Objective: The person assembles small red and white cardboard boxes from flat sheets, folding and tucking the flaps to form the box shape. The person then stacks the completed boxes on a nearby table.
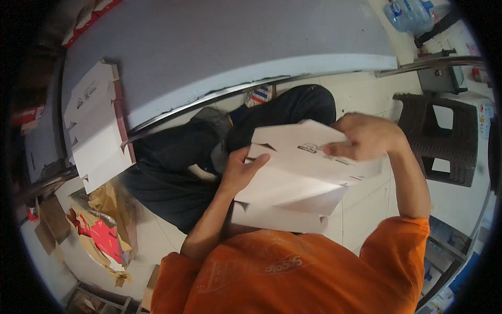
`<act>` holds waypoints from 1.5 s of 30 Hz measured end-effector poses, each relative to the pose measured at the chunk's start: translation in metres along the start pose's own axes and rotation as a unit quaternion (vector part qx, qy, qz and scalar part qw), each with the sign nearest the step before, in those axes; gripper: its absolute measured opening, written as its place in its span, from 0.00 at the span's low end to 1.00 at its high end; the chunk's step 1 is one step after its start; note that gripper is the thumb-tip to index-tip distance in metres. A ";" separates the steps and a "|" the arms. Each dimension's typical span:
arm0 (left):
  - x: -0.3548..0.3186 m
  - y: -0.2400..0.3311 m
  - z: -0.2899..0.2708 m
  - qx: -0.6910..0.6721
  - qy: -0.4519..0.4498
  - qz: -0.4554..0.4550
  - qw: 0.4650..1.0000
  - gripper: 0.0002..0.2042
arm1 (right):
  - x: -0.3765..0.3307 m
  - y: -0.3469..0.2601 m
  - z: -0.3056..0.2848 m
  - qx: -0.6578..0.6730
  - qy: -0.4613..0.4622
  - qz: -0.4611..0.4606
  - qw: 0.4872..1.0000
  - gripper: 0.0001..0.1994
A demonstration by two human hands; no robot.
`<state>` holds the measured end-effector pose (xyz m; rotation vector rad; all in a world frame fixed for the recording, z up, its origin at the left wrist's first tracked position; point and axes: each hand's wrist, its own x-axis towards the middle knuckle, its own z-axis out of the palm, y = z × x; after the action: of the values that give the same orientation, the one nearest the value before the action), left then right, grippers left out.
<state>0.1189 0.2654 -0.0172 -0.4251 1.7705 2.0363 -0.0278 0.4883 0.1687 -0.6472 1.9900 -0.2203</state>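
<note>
A white die-cut cardboard box blank [293,178] lies across my lap, with notches along its edges and a small dark print near its upper right. My left hand [241,168] grips its left edge, thumb on top and the fingers hidden beneath. At the far right corner my right hand [366,137] has curled fingers closed on the edge, with thumb and forefinger over the white face; it is slightly blurred. A stack of similar blanks [97,133], white on top with reddish edges, sits at the left end of the grey table.
Ahead stretches the grey table [225,42] with its metal edge. Dark stacked plastic stools [455,141] stand at right, below a dark bin [442,76]. A clear blue water jug [410,15] is at far right. Torn brown wrapping paper [125,230] holds red sheets on the floor at left.
</note>
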 end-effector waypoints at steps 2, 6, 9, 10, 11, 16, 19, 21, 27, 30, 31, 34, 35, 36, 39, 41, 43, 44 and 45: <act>0.001 0.003 0.004 -0.004 0.019 0.021 1.000 0.13 | -0.011 -0.028 0.023 0.110 0.027 -0.018 0.993 0.26; 0.011 -0.019 0.004 0.005 0.034 0.091 0.995 0.09 | -0.008 -0.057 0.126 -0.012 0.240 -0.063 0.969 0.42; 0.018 -0.009 -0.026 -0.009 -0.104 -0.006 0.995 0.15 | 0.020 -0.038 0.203 -0.142 0.297 -0.072 0.942 0.44; 0.019 0.002 -0.038 -0.041 -0.141 -0.064 0.987 0.16 | 0.034 -0.025 0.225 -0.233 0.304 -0.063 0.922 0.44; 0.025 0.011 -0.054 -0.080 -0.163 -0.073 0.981 0.18 | 0.039 -0.022 0.227 -0.211 0.290 -0.065 0.931 0.40; 0.037 0.061 0.008 0.529 -0.013 0.109 0.841 0.17 | 0.052 -0.019 0.224 -0.078 0.338 -0.083 0.934 0.37; 0.045 0.039 0.053 0.617 0.067 0.232 0.749 0.20 | 0.044 -0.003 0.220 0.041 0.347 -0.135 0.927 0.31; 0.045 0.029 0.054 0.592 0.060 0.241 0.766 0.20 | 0.047 0.005 0.225 0.148 0.484 0.006 0.862 0.26; 0.050 0.016 0.048 0.554 0.028 0.267 0.788 0.18 | 0.052 0.051 0.193 0.005 0.495 0.256 0.830 0.17; 0.058 0.024 0.049 0.558 0.023 0.224 0.799 0.17 | 0.059 0.058 0.180 0.064 0.472 0.282 0.833 0.19; 0.055 0.031 0.049 0.573 0.007 0.171 0.801 0.18 | 0.054 0.057 0.174 0.127 0.450 0.274 0.840 0.20; 0.067 0.040 0.011 0.413 -0.118 0.224 0.875 0.20 | 0.025 0.083 0.153 0.388 0.466 0.115 0.787 0.25; 0.069 0.036 -0.016 0.316 -0.183 0.262 0.893 0.22 | 0.001 0.108 0.155 0.518 0.496 -0.015 0.697 0.30; 0.066 0.041 -0.041 -0.054 -0.202 -0.026 0.977 0.30 | -0.017 0.136 0.166 0.605 0.496 -0.189 0.594 0.39; 0.034 -0.002 -0.075 -0.270 -0.263 -0.039 0.925 0.42 | -0.026 0.173 0.240 0.513 0.517 -0.023 0.685 0.38; 0.022 -0.068 -0.075 -0.266 -0.226 -0.158 0.924 0.43 | 0.004 0.199 0.344 0.468 0.423 0.060 0.773 0.35; 0.003 -0.071 -0.052 -0.150 -0.174 -0.131 0.964 0.33 | 0.019 0.170 0.388 0.636 0.358 0.060 0.681 0.33; -0.003 -0.070 -0.044 -0.117 -0.124 -0.150 0.974 0.30 | 0.022 0.131 0.381 0.772 0.355 0.060 0.525 0.33; -0.009 -0.067 -0.036 -0.085 -0.076 -0.173 0.978 0.28 | 0.017 0.115 0.370 0.788 0.374 0.063 0.485 0.32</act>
<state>0.1583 0.2366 -0.0762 -0.5677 1.3323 1.9184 0.2451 0.6192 -0.0739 0.9975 1.5192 -2.1829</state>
